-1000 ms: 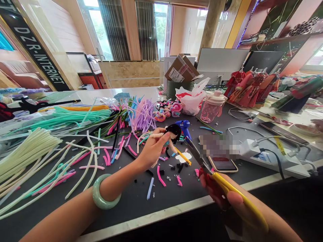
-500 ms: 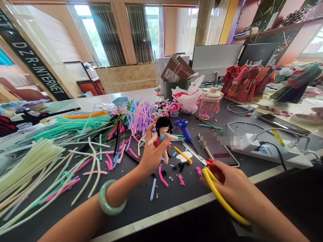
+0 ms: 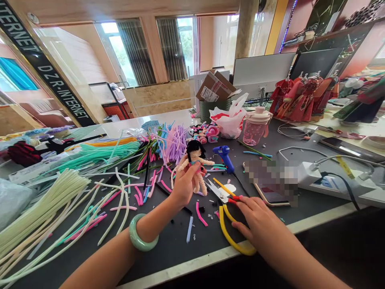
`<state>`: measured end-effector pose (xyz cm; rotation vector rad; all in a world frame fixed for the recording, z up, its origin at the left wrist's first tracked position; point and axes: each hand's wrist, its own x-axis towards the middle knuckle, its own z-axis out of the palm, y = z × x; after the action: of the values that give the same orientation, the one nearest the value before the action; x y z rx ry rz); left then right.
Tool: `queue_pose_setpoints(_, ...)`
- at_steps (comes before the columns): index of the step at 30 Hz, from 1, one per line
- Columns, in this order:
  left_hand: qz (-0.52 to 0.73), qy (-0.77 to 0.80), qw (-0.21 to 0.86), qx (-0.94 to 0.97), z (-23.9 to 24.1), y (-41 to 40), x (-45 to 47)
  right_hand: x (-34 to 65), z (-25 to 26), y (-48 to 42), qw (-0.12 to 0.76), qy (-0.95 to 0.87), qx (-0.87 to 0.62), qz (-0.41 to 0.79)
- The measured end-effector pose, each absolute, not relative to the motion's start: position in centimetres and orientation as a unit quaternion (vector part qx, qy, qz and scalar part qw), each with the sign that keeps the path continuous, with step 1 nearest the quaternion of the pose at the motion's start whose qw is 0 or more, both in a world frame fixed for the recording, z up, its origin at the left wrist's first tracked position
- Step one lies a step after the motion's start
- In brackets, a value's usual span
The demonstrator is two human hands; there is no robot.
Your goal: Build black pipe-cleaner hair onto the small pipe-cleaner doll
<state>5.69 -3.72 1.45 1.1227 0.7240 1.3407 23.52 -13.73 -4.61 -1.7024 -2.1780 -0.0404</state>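
My left hand point(image 3: 187, 182) wears a green bangle point(image 3: 143, 233) and grips a small pipe-cleaner doll point(image 3: 197, 151) around its body. The doll has black hair, cream arms and legs, and a bit of pink and blue at the chest, partly covered by my thumb. Lower right of it, my right hand point(image 3: 251, 216) is closed on the handle of a pair of scissors point(image 3: 221, 195) with red and yellow handles. The scissors' blades are parted and point up-left toward the doll's legs, apart from them. A yellow handle loop hangs below my fingers.
Bundles of pipe cleaners point(image 3: 63, 196) cover the left side, with cut scraps point(image 3: 201, 214) in front. A blue glue gun point(image 3: 224, 157) lies behind the scissors. To the right are a phone point(image 3: 270, 186) and a power strip point(image 3: 331, 180); a pink cup point(image 3: 255, 128) stands behind.
My right hand has moved left with the scissors, bringing them nearer the doll, and the blades now show parted. My left hand still holds the doll. The view has shifted slightly.
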Motion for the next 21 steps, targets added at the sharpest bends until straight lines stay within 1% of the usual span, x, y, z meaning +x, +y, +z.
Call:
queue_pose_setpoints(2, 0.565, 0.306, 0.587, 0.493, 1.3, -3.9, 5.8, 23.5, -2.6, -13.5, 0.227, -0.777, -0.587, -0.013)
queue_pose_setpoints(5, 0.556, 0.289, 0.584, 0.516, 0.8, -4.1, 6.1, 23.2, 0.9, -12.3, 0.365, -0.735, -0.571, -0.018)
queue_pose_setpoints(7, 0.552, 0.274, 0.569, 0.544, 0.5, -4.4, 6.3, 22.8, 3.0, -10.9, 0.451, -0.704, -0.548, 0.005)
queue_pose_setpoints(9, 0.542, 0.259, 0.552, 0.579, 0.3, -4.7, 6.5, 22.4, 4.4, -9.3, 0.513, -0.666, -0.537, 0.071)
queue_pose_setpoints(11, 0.531, 0.245, 0.536, 0.609, 0.3, -4.9, 6.6, 22.0, 5.1, -7.8, 0.558, -0.632, -0.509, 0.172)
queue_pose_setpoints(13, 0.527, 0.239, 0.517, 0.631, 0.3, -5.1, 6.6, 21.8, 5.1, -6.7, 0.581, -0.611, -0.472, 0.257)
queue_pose_setpoints(15, 0.526, 0.242, 0.502, 0.642, 0.3, -5.2, 6.6, 21.6, 4.8, -6.0, 0.587, -0.603, -0.436, 0.320)
queue_pose_setpoints(21, 0.519, 0.246, 0.532, 0.622, 0.2, -5.4, 6.7, 21.7, 3.7, -5.5, 0.617, -0.559, -0.377, 0.406)
